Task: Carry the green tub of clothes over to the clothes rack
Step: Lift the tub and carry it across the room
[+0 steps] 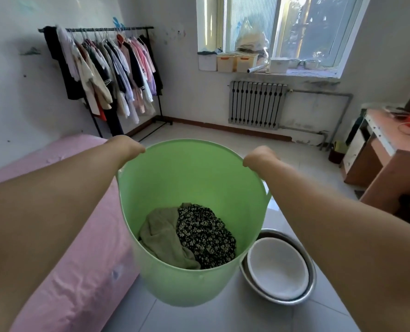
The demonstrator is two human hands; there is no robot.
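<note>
Holding the green tub (192, 188) out in front of us, we are gripping it at two opposite points of its rim: our left hand (129, 146) is closed over the far-left edge and our right hand (259, 156) is closed over the far-right edge, wrists bent down so the fingers are curling out of sight, probably around handles we cannot make out. The tub is hanging clear of the floor, between the pink bed (62, 236) on our left and the stacked basins (280, 267) low on our right. Inside, an olive garment (161, 236) and a dark floral garment (204, 236) are lying at the bottom.

What matters for the walk is where the clothes rack (103, 73) is standing: ahead and to the left, against the left wall, well apart from us and past the end of the bed. Its rail is running along that wall, so we are facing it at a slant. Our left hand is the nearer one to it. We are judging that the path is calling for a forward swing leftward once the tub is passing the bed corner, keeping it level.
</note>
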